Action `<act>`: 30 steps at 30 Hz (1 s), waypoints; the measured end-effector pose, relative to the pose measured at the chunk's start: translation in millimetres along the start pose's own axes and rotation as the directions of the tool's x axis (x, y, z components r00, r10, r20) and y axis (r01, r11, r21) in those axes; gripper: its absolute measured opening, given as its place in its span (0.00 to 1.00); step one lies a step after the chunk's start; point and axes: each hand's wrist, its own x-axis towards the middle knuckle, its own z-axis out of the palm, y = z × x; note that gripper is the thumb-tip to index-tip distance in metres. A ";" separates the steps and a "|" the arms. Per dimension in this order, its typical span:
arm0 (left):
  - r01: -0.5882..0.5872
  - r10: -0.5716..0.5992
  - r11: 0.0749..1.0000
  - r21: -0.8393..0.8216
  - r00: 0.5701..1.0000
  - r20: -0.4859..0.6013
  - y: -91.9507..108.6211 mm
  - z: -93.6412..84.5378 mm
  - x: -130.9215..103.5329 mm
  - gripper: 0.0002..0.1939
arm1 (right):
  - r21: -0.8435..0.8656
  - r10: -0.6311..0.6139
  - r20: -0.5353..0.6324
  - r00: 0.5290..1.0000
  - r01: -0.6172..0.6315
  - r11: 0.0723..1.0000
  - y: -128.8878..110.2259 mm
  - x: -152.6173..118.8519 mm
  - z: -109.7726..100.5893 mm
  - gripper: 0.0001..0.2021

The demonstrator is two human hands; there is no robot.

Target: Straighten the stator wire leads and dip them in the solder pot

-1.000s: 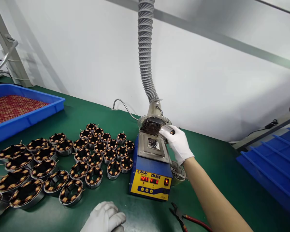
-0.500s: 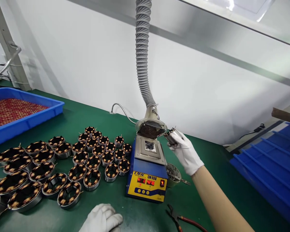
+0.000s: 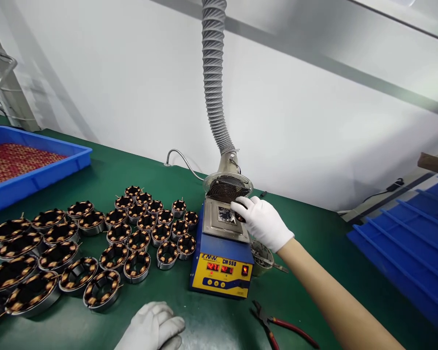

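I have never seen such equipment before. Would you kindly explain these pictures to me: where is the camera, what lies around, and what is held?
There is no robot here. All pictures come from one camera on a person's head, looking forward and down at two gloved hands. The right hand holds a piece, mostly hidden by the fingers, at the metal-topped box with red digits. A grey hose hangs behind. The left hand rests on the green table. Many copper-wound rings stand to the left; pliers lie in front.
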 end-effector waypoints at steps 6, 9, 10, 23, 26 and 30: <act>-0.007 0.004 1.000 0.020 0.989 0.147 -2.8 -7.8 -3.8 0.13 | -0.030 -0.042 0.083 0.996 0.045 0.999 -5.6 6.8 -4.0 0.18; -0.003 0.000 1.000 0.019 0.986 0.166 -1.9 -9.5 -2.2 0.13 | -0.026 -0.054 0.087 0.995 0.056 0.998 -5.9 7.3 -3.4 0.19; -0.009 0.005 1.000 0.022 0.985 0.174 -1.5 -10.2 -1.0 0.12 | -0.027 -0.054 0.089 0.995 0.057 0.998 -5.7 7.5 -3.5 0.20; 0.040 -0.038 0.999 -0.014 0.993 0.110 1.5 -12.6 2.8 0.09 | -0.022 -0.055 0.083 0.995 0.057 0.998 -4.9 7.4 -2.7 0.20; 0.049 -0.045 0.998 -0.028 0.992 0.120 1.9 -13.6 3.0 0.08 | -0.027 -0.052 0.072 0.996 0.054 0.998 -4.4 7.5 -3.7 0.20; 0.051 -0.046 0.998 -0.039 0.992 0.119 2.4 -14.0 4.5 0.08 | -0.027 -0.050 0.076 0.996 0.052 0.998 -4.3 7.8 -5.3 0.19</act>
